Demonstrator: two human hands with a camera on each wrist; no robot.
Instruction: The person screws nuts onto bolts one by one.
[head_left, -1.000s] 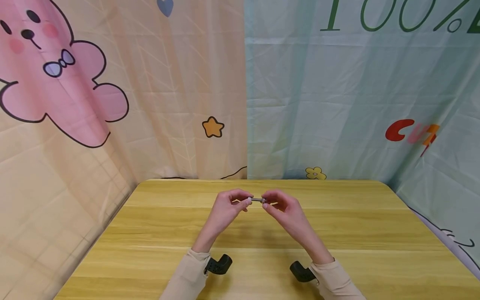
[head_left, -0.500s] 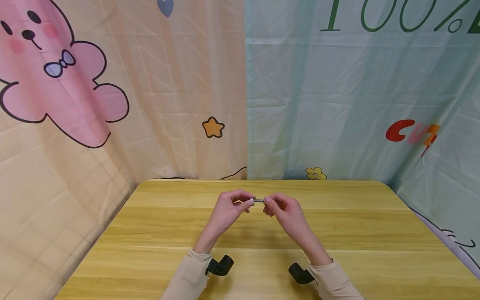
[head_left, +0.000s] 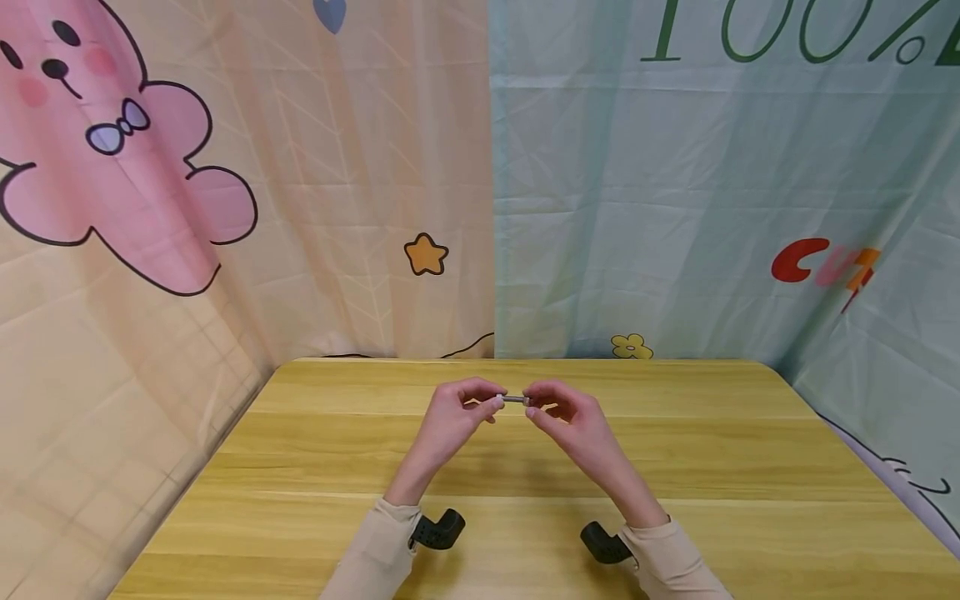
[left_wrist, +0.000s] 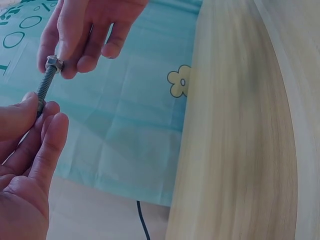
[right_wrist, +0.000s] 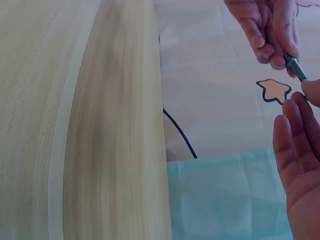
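Observation:
A grey metal bolt [head_left: 514, 399] lies level between my two hands above the table, its threads showing in the left wrist view. My left hand [head_left: 459, 414] pinches the bolt's head end between thumb and fingers. On the opposite end sits a hex nut [left_wrist: 54, 63], which my right hand [head_left: 572, 418] pinches with thumb and fingertips. From the right wrist the bolt's head [right_wrist: 289, 59] shows at the left hand's fingertips, while the right thumb hides the nut.
Below the hands spreads a wooden table [head_left: 360, 467]. Printed curtains [head_left: 600, 167] hang behind it and at both sides. Each cuff carries a black wrist mount, the left mount [head_left: 440, 530] and the right mount [head_left: 604, 543].
Half a second ago the right thumb was rolled forward over the nut with the fingers curled under. Now it is drawn back, as a second ago. Both hands shifted slightly left.

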